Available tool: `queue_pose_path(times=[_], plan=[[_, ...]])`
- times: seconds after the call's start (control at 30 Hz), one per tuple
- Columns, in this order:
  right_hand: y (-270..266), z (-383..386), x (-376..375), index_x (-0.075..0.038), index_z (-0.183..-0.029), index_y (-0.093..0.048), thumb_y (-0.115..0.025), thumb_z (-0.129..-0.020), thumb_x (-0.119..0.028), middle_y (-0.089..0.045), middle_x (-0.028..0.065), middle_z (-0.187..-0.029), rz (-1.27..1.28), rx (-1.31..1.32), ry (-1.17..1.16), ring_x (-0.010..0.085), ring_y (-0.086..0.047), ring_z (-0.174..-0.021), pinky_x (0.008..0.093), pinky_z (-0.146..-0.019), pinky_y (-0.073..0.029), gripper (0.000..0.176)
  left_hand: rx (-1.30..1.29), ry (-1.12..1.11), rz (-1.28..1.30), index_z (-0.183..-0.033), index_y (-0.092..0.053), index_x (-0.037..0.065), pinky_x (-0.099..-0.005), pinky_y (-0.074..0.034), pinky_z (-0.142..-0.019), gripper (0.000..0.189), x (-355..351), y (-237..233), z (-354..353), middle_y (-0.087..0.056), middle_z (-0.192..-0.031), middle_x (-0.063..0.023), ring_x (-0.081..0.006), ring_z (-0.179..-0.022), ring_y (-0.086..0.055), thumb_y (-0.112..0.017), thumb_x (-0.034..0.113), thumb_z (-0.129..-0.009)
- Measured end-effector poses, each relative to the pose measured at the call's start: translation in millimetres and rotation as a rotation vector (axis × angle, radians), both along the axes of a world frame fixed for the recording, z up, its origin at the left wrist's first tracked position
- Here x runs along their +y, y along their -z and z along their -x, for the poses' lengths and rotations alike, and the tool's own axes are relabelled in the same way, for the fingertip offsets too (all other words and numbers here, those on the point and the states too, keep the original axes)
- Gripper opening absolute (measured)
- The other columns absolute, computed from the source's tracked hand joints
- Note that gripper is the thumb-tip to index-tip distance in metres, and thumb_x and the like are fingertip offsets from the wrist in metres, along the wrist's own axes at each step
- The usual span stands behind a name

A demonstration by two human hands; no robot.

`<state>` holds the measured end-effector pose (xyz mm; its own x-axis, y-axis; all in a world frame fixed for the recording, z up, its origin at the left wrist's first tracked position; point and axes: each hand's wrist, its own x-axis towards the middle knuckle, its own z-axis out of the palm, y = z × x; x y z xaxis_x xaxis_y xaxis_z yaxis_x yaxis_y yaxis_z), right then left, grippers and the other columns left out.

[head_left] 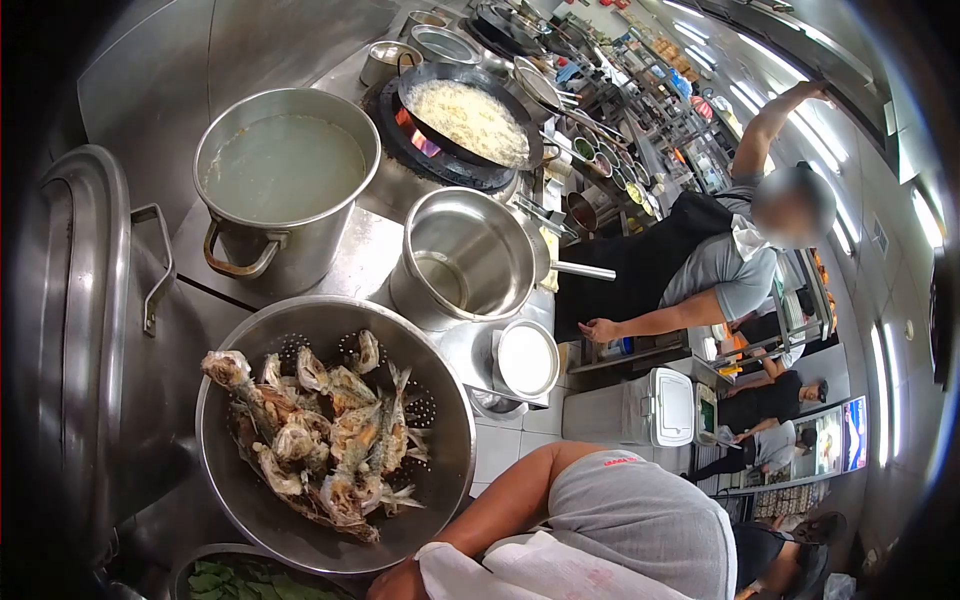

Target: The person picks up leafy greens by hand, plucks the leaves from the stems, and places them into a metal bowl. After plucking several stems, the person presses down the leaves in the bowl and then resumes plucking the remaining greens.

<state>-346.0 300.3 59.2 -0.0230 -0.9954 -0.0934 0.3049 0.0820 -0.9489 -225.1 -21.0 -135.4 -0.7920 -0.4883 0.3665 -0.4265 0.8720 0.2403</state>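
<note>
Neither of my hands shows in the head view. Nearest the camera, a large metal colander bowl [445, 430] holds fried-looking fish heads and pieces [345, 440]. At the lower edge, a person's bare forearm [500, 505] reaches past the bowl's rim, its hand mostly cut off by the frame. Above the bowl are a wide pot [290, 270] of cloudy liquid and a steel pot [460, 215] with a little liquid at its bottom. A small container [527, 360] of white contents stands right of the bowl.
Flames show under a wok [450, 80] of bubbling pale food. A large lid [85, 350] leans at the left, and green leaves [240, 580] lie at the bottom. A co-worker in a black apron [640, 240] stands beyond the pots, near a white-lidded bin [670, 407].
</note>
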Motion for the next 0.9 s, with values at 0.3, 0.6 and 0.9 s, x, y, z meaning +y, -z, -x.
queue_pose_path(times=[0.3,0.6,0.9], plan=[[17.4,-20.6,-2.0,-0.003,-0.134,-0.051,-0.056,-0.093,-0.046,-0.053,0.0204,-0.135,0.082,0.061,0.008,0.0357,-0.051,-0.124,0.0446,-0.102,-0.041,0.060,0.017,-0.001,0.000,-0.143,-0.042,0.004,-0.0485,-0.041,-0.103,0.059,0.7,2.8,-14.3,-0.046,-0.142,-0.0215,-0.0354,-0.124,-0.051,-0.056,0.034,-0.094],[35.8,-51.2,-0.7,-0.003,-0.126,-0.056,-0.064,-0.087,-0.036,-0.059,0.0198,-0.122,0.010,0.151,-0.064,0.0367,-0.057,-0.114,0.0458,-0.096,-0.046,0.052,0.051,-0.020,0.007,-0.143,-0.042,0.004,-0.0489,-0.040,-0.103,0.059,-6.3,0.4,-46.2,-0.046,-0.142,-0.0212,-0.0350,-0.124,-0.051,-0.055,0.034,-0.094],[18.5,-83.2,-25.3,-0.009,-0.136,-0.051,-0.059,-0.093,-0.041,-0.060,0.0173,-0.128,0.191,0.287,-0.121,0.0310,-0.059,-0.115,0.0404,-0.094,-0.048,0.054,0.170,-0.103,-0.164,-0.143,-0.043,0.004,-0.0493,-0.040,-0.103,0.058,-49.1,-7.6,-143.8,-0.046,-0.141,-0.0210,-0.0345,-0.124,-0.052,-0.055,0.034,-0.094]])
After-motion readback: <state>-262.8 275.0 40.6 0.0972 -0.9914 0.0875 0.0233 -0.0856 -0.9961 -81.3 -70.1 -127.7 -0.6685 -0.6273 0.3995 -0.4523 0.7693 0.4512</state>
